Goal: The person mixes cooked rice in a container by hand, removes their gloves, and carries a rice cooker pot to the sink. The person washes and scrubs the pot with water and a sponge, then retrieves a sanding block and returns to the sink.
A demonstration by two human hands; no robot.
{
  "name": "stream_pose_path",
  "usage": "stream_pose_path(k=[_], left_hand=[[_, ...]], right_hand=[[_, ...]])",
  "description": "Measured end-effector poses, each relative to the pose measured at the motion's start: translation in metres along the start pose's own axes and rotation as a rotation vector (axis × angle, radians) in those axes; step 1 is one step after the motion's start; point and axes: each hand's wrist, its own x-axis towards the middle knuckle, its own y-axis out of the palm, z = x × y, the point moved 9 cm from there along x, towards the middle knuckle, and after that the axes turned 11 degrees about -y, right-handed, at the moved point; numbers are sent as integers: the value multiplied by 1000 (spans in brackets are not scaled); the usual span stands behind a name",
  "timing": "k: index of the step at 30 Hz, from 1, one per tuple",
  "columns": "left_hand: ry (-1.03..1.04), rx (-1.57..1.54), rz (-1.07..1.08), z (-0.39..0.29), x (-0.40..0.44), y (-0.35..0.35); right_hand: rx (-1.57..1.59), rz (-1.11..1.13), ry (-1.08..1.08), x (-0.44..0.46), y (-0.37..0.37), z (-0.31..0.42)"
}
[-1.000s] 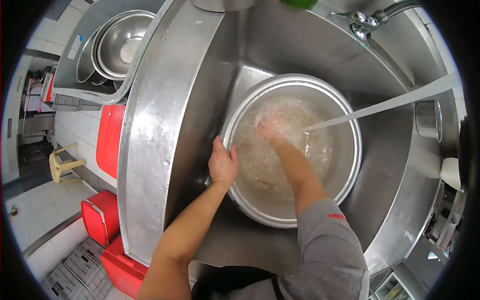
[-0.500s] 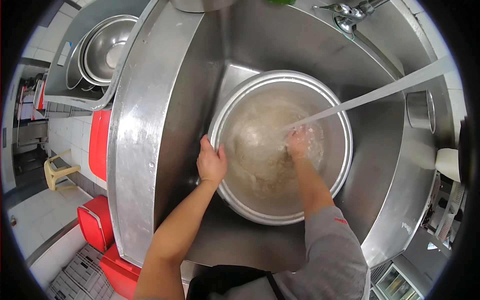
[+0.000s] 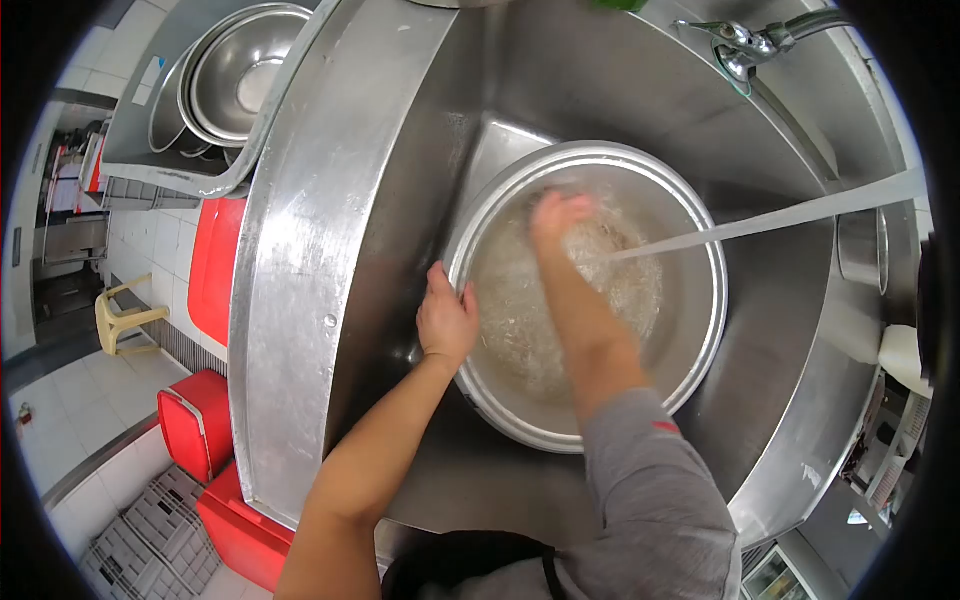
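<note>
A large round metal pot (image 3: pixel 714 300) stands in a deep stainless steel sink (image 3: pixel 590 80). Cloudy, pale brown water (image 3: pixel 515 335) swirls inside it, hiding whatever lies at the bottom. My left hand (image 3: pixel 447 322) grips the pot's left rim, thumb on one side and fingers around the edge. Inside the pot, toward its far left side, my right hand (image 3: pixel 558 222) is at the water's surface. Motion blur and splashing hide its fingers. A stream of water (image 3: pixel 770 224) enters from the right and falls into the pot beside my right forearm.
A faucet (image 3: pixel 745 50) is at the sink's far right, with a metal container (image 3: pixel 862 250) below it. Metal bowls (image 3: pixel 240 80) rest in a grey tub at upper left. Red bins (image 3: pixel 195 425), grey crates (image 3: pixel 160 535) and a yellow stool (image 3: pixel 130 320) stand left of the sink.
My right hand has swept from the right of the pot to its far left side, stirring the water. My left hand keeps hold of the rim. The view has shifted slightly.
</note>
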Motion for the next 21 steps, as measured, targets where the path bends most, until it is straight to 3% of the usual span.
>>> stream_pose_path(k=[1, 4, 6, 8, 9, 11, 13, 14, 16, 17, 18, 20, 21], left_hand=[[-10, -2, 18, -1, 0, 2], [5, -1, -13, -1, -1, 2], [2, -16, -16, 1, 0, 3], [-20, -10, 0, 1, 0, 3], [-16, -10, -2, -1, 0, 2], [-12, -4, -7, -2, -1, 1], [7, -13, -20, -1, 0, 1], [15, -16, -27, 0, 0, 2], [0, -6, -18, -1, -2, 0], [-4, 2, -13, -3, -1, -1], [9, 18, -28, -2, -1, 0], [-3, 11, -20, 0, 0, 2], [-5, 6, -18, 0, 0, 2]], right_hand=[[430, 9, -89, -22, -2, 35], [886, 508, 241, -109, -34, 91], [792, 947, -47, -186, -72, 75], [658, 1213, -576, -236, -133, 23], [468, 1598, -591, -251, -159, -29], [280, 1967, -595, -168, -215, -66], [-340, 1818, -1184, -72, -200, -124], [-859, 1747, -1531, -31, -178, -125], [-381, 1169, -875, 87, -139, -62], [-368, 882, -1464, 94, -116, -32], [-430, 781, -1820, 90, -108, 9], [-644, 654, -2312, 77, -163, 93], [-439, 729, -2137, 88, -175, 88]])
